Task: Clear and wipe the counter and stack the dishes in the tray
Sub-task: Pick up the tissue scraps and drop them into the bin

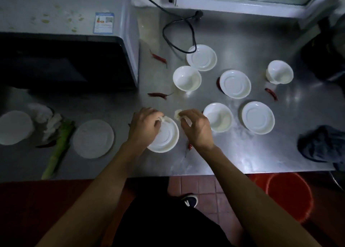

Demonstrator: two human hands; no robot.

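Head view
Counter: a steel counter [233,153] fills the upper half of the view, with dishes and food scraps scattered over it.
Left hand: the left hand [144,124] hangs over the near plate [168,138], fingers curled and pinching a small pale scrap [162,118] at the plate's 12 o'clock rim.
Right hand: the right hand [196,128] sits just beside the near plate at its 3 o'clock, fingers curled round pale scraps [178,114] that stick out at the hand's 11 o'clock.
Bowls: one bowl [218,117] lies just at the right hand's 2 o'clock; a second bowl [187,78] stands at 12 o'clock from the hands; a third bowl [279,72] is well apart at 2 o'clock.
Plates: a plate [201,57] touches the second bowl's far rim; another plate [235,83] and a further plate [258,117] lie to the right of the hands.
Chillies: a dried red chilli [158,95] lies at 12 o'clock from the left hand; another chilli [158,56] lies farther off; a third chilli [271,94] lies at 2 o'clock.
Left end: a flat plate [93,138], a green stalk [57,149] and a white dish [15,127] lie at 9 o'clock.
Cloth: a dark cloth [321,144] lies at the counter's right edge, at 3 o'clock.
Writing: a blue and white sticker [103,23] sits on top of the microwave [65,63]; its print is too small to read.
Floor: a red bucket [289,196] stands below the counter edge.
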